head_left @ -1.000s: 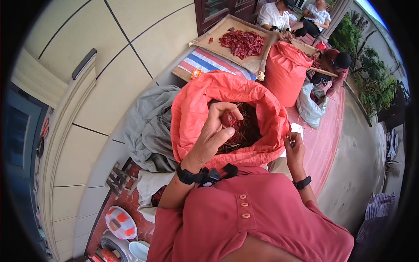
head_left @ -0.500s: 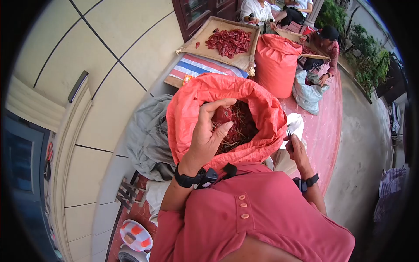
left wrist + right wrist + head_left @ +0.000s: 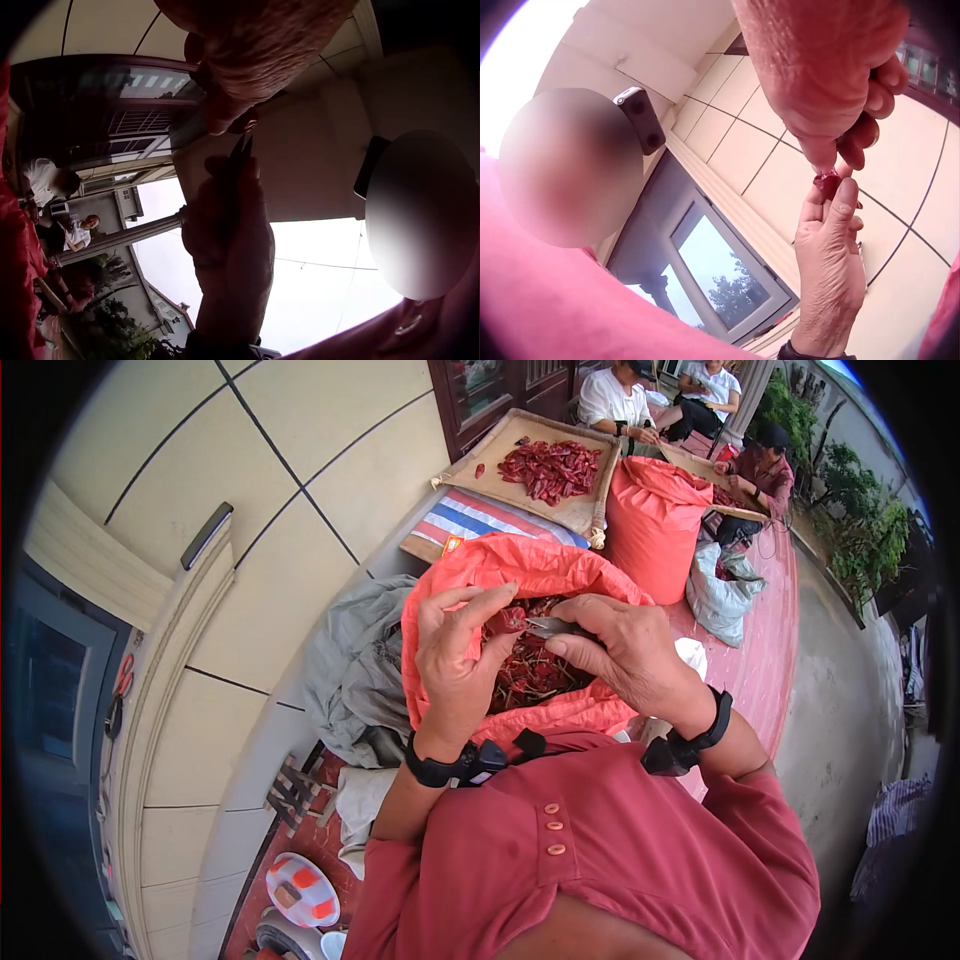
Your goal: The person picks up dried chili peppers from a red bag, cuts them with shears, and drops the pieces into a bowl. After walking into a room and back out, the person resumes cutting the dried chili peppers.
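Over the mouth of a red woven sack (image 3: pixel 560 568), my left hand (image 3: pixel 455 660) pinches a dark red dried chili (image 3: pixel 507 622) between thumb and fingers. From the right, my right hand (image 3: pixel 640 655) grips small metal snips (image 3: pixel 548 627), their grey points right at the chili's end. In the left wrist view the snips (image 3: pixel 241 154) show as two dark, slightly parted points just below the chili. The right wrist view has the chili (image 3: pixel 827 185) at the left fingertips, with the right hand close above. Chili pieces and pale stems (image 3: pixel 535 678) fill the sack below.
Behind the sack, a woven tray (image 3: pixel 490 435) bears a heap of dried chilies (image 3: pixel 548 470). A full red sack (image 3: pixel 650 525) and a pale bag (image 3: pixel 722 595) stand at the right. Grey cloth (image 3: pixel 350 660) lies left. Several people sit at the back.
My right hand has come from beside the sack's right edge to over its mouth, bringing the snips to the chili. The left hand keeps its pinch on the chili.
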The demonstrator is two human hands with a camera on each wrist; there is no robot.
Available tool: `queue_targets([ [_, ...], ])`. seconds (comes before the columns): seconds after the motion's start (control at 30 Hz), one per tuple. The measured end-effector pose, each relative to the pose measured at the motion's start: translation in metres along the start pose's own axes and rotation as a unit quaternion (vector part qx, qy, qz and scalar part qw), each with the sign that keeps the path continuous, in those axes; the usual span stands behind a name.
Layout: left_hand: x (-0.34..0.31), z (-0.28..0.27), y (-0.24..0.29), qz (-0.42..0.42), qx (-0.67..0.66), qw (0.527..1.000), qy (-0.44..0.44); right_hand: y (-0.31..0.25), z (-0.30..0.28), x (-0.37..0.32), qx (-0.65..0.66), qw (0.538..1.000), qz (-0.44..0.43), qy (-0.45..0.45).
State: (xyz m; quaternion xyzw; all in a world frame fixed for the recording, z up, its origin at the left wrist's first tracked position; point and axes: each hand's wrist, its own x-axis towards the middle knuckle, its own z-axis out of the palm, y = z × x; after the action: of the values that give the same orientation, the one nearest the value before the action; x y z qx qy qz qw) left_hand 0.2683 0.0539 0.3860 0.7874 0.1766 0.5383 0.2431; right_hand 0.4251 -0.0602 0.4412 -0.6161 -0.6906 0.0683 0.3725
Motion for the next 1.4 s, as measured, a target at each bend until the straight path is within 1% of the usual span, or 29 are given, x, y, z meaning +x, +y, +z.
queue_targets([
  [0.07, 0.001, -0.002, 0.002, -0.013, -0.01, 1.0, 0.005, 0.003, 0.005, 0.005, -0.011, 1.0, -0.006, 0.002],
  [0.17, -0.004, -0.002, -0.004, -0.04, -0.039, 0.998, -0.016, 0.009, 0.008, 0.006, -0.029, 0.999, -0.018, 0.005],
  [0.37, -0.002, 0.009, -0.017, 0.051, -0.01, 0.999, -0.011, 0.018, 0.007, 0.005, -0.056, 0.998, -0.013, -0.004],
  [0.5, -0.003, 0.011, -0.019, 0.033, 0.007, 0.998, -0.057, 0.025, 0.009, 0.004, -0.069, 0.998, -0.01, 0.004],
  [0.57, -0.005, 0.015, -0.02, 0.019, -0.01, 0.997, -0.069, 0.027, 0.008, 0.003, -0.094, 0.995, -0.009, -0.012],
  [0.7, -0.011, 0.021, -0.026, -0.019, 0.005, 0.994, -0.105, 0.027, 0.011, 0.004, -0.113, 0.993, -0.001, -0.023],
  [0.8, -0.014, 0.026, -0.025, -0.026, 0.042, 0.994, -0.101, 0.028, 0.017, 0.002, -0.11, 0.993, 0.041, -0.03],
  [0.87, -0.017, 0.031, -0.029, -0.017, 0.056, 0.994, -0.088, 0.032, 0.021, 0.0, -0.066, 0.995, 0.072, -0.027],
  [1.0, -0.023, 0.043, -0.033, -0.034, 0.024, 0.997, -0.06, 0.039, 0.031, -0.004, 0.035, 0.992, 0.119, 0.0],
  [1.1, -0.026, 0.048, -0.034, -0.031, 0.036, 0.997, -0.057, 0.05, 0.04, -0.009, 0.197, 0.959, 0.205, -0.021],
  [1.17, -0.029, 0.053, -0.037, -0.017, 0.042, 0.997, -0.058, 0.053, 0.039, -0.009, 0.31, 0.922, 0.228, -0.038],
  [1.2, -0.033, 0.056, -0.04, 0.014, 0.03, 0.995, -0.095, 0.054, 0.038, -0.008, 0.365, 0.899, 0.238, -0.046],
  [1.27, -0.044, 0.062, -0.045, 0.076, 0.005, 0.983, -0.167, 0.05, 0.021, 0.001, 0.404, 0.881, 0.244, 0.011],
  [1.3, -0.047, 0.064, -0.045, 0.03, -0.006, 0.988, -0.15, 0.047, 0.012, 0.005, 0.423, 0.872, 0.245, 0.039],
  [1.33, -0.049, 0.064, -0.045, -0.014, -0.017, 0.991, -0.133, 0.046, 0.006, 0.005, 0.345, 0.908, 0.226, 0.078],
  [1.37, -0.051, 0.064, -0.045, -0.061, -0.029, 0.991, -0.118, 0.045, 0.003, 0.002, 0.342, 0.904, 0.241, 0.09],
  [1.4, -0.045, 0.058, -0.043, -0.075, -0.049, 0.989, -0.12, 0.045, -0.001, -0.002, 0.338, 0.901, 0.254, 0.099],
])
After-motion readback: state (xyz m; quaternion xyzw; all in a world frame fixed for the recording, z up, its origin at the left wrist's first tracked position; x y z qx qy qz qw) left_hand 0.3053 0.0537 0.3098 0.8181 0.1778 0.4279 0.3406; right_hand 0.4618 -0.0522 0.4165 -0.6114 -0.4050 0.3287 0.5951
